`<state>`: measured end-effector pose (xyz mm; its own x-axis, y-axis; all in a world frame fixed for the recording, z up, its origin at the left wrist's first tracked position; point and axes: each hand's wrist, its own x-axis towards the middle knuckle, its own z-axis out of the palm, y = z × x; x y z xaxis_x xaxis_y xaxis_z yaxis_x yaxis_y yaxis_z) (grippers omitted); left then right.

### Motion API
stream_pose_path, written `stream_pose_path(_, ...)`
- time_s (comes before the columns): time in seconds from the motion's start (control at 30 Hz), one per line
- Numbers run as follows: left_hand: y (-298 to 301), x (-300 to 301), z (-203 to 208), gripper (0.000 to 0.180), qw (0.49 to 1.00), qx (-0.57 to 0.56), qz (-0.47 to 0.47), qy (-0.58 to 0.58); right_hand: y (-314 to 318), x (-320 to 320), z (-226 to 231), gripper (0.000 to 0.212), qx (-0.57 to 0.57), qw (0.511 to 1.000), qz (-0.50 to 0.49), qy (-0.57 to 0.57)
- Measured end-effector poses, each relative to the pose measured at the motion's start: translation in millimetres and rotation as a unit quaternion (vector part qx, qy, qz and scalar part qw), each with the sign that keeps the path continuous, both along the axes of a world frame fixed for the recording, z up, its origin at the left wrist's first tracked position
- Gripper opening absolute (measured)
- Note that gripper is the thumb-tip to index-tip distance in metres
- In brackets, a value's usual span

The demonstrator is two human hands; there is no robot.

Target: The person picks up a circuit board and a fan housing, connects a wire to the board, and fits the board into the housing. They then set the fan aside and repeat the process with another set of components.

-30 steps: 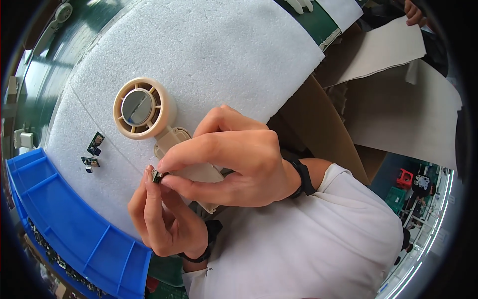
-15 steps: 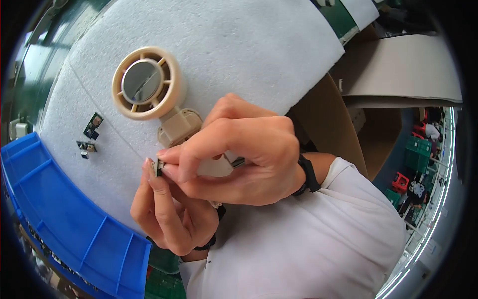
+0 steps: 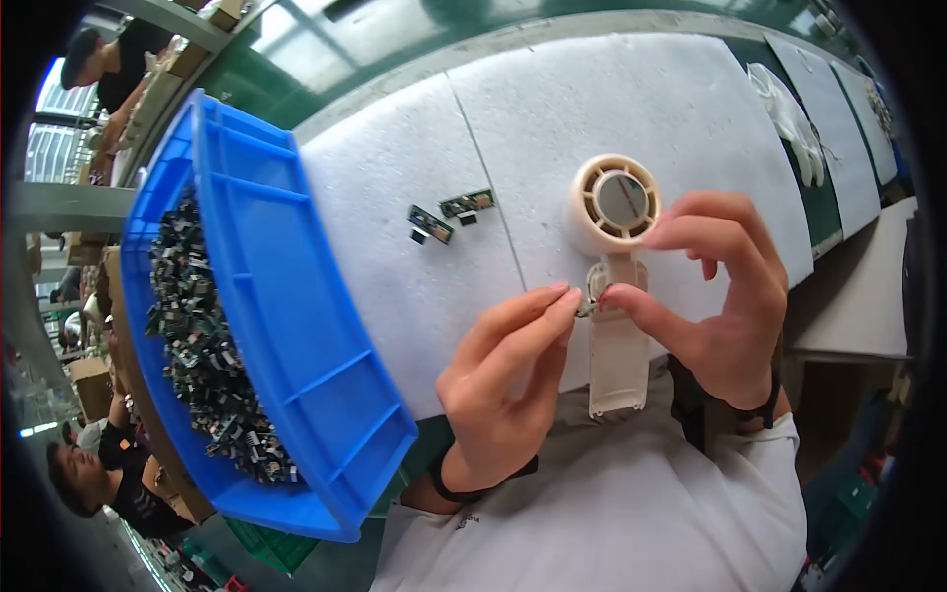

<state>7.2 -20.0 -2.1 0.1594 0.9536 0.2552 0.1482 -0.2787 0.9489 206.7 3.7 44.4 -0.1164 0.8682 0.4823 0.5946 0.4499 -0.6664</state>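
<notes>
A cream handheld fan [image 3: 575, 212] lies on the white foam sheet, its round head away from me and its long handle [image 3: 619, 370] pointing toward me. My left hand [image 3: 505, 380] pinches a small circuit board [image 3: 584, 309] between thumb and fingers, just left of the handle's upper end. Most of that board is hidden by the fingertips. On the other side, my right hand [image 3: 730, 296] has its thumb and fingers spread. Its thumb tip is by the board and a bit of red, perhaps a wire; the index fingertip comes close to the fan head's rim.
Two loose circuit boards [image 3: 467, 204] lie on the foam sheet [image 3: 395, 326]. To the left stands a blue bin [image 3: 296, 326] heaped with small boards [image 3: 202, 335]. White gloves [image 3: 789, 113] lie at the far right. Other people are at work on the left.
The view has swung left, bringing the whole blue bin into sight. My right hand has gone from a pinch at the small board to spread fingers; my left hand still pinches the board.
</notes>
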Motion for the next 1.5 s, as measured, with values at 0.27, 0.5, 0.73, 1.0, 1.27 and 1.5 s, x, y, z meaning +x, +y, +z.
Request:
stream_pose_path(0.27,12.7,-18.0,14.1,0.042,0.935,0.159,0.090,0.303,54.8,14.5,26.7,0.057,-0.103,0.966,0.180,-0.156)
stream_pose_path(0.5,18.7,-16.8,5.5,0.039,0.891,0.124,0.156,0.408,159.4,34.3,55.4,0.053,-0.222,0.891,0.309,-0.247)
stream_pose_path(0.73,17.0,-11.4,-3.7,0.031,0.912,0.140,0.169,0.347,298.6,92.8,-0.6,0.062,-0.123,0.971,-0.098,-0.179)
stream_pose_path(1.0,19.0,-18.3,-5.7,0.028,0.910,0.141,0.192,0.340,353.8,58.2,-1.7,0.058,-0.088,0.952,-0.082,-0.282)
stream_pose_path(1.27,20.8,-21.9,-1.9,0.029,0.914,0.121,0.200,0.333,447.2,-2.1,29.9,0.067,-0.146,0.899,-0.057,-0.410)
stream_pose_path(1.5,24.9,-11.6,20.3,0.026,0.909,0.156,0.238,0.305,499.0,-61.2,13.9,0.090,-0.110,0.905,-0.176,-0.372)
